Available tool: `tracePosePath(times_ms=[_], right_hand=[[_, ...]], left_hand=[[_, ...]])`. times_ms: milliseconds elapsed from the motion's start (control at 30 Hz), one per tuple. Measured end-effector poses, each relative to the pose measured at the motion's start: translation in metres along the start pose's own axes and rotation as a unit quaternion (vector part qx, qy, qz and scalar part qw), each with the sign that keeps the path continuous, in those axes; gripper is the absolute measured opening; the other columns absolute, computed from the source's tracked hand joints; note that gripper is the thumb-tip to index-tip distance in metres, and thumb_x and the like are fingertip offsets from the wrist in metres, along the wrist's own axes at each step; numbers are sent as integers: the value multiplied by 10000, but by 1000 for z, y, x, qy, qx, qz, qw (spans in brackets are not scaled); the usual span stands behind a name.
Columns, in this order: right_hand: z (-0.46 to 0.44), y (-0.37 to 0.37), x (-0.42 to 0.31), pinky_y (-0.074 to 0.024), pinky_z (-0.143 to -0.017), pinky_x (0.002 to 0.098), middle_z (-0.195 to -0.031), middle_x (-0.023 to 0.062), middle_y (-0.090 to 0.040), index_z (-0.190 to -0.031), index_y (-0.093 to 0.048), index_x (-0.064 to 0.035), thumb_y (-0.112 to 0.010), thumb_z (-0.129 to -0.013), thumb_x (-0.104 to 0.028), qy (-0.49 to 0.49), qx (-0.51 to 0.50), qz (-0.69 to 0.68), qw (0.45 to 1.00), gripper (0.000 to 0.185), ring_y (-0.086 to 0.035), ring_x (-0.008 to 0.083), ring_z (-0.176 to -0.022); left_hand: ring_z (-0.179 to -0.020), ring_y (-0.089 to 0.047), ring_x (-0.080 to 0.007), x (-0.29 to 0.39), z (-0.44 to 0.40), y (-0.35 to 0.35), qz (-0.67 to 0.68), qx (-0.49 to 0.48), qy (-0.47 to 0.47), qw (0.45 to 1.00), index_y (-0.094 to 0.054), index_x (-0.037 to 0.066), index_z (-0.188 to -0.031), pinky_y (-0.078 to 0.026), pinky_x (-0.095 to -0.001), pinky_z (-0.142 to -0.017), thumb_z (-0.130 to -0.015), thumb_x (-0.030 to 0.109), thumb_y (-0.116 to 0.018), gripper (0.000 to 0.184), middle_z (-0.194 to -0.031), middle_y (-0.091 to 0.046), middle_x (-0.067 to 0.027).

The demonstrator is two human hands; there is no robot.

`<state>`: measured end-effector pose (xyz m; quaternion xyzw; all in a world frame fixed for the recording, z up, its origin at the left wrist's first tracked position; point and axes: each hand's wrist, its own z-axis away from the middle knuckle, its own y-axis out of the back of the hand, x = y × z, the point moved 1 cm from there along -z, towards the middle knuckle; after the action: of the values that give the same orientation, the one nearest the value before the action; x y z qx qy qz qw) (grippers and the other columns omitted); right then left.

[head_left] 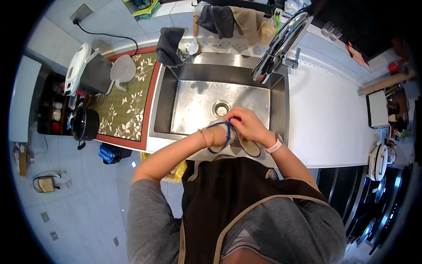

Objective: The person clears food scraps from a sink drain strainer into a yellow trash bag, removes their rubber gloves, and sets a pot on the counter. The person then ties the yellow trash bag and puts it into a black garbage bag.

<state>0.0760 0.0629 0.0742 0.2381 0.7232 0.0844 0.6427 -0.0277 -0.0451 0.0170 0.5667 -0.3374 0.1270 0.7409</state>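
Note:
Over the front edge of the steel sink (165, 105), my left hand (216, 135) is partly inside or behind a pale, see-through item with blue edging (249, 147), perhaps a glove or bag. Its fingers are hidden by that item. My right hand (247, 123) pinches the blue edging near my left wrist and fingers. Part of the item hangs below my right hand. Behind both hands lies the wet sink floor with its round drain (221, 108).
A chrome faucet (274, 48) arches over the sink's back right. Grey cloths (170, 44) hang behind it. On the left, a patterned mat (127, 105) bears a grey appliance (90, 70) and a clear jug (122, 69). A black pot (85, 124) stands farther left.

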Motion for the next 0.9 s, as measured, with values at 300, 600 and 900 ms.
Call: tracePosePath(times_ms=[300,600,900], right_hand=[[-11,-25,-15,-432,-702,374,-866,139,-532,-898,-521,-34,-492,-791,-8,18,46,12,999,114,-536,330,-799],[-20,-53,14,-447,-687,388,-868,133,-513,-911,-512,-50,-516,-777,-28,36,-76,151,985,136,-546,326,-825],[-36,-38,25,-476,-594,272,-736,76,-602,-890,-567,22,-601,-777,-74,-124,47,-124,983,152,-593,145,-670]], left_hand=[[-925,-536,-314,20,40,45,-81,-150,238,956,-584,66,-904,-432,-378,-804,-752,125,-514,177,-969,-575,-145],[-813,-581,-343,-23,57,18,-58,-147,38,987,-591,39,-804,-458,-383,-718,-735,44,-477,134,-816,-605,-184],[-704,-586,-316,23,53,86,-42,349,178,919,-626,9,-836,-472,-372,-640,-726,99,-657,145,-770,-611,-150]])
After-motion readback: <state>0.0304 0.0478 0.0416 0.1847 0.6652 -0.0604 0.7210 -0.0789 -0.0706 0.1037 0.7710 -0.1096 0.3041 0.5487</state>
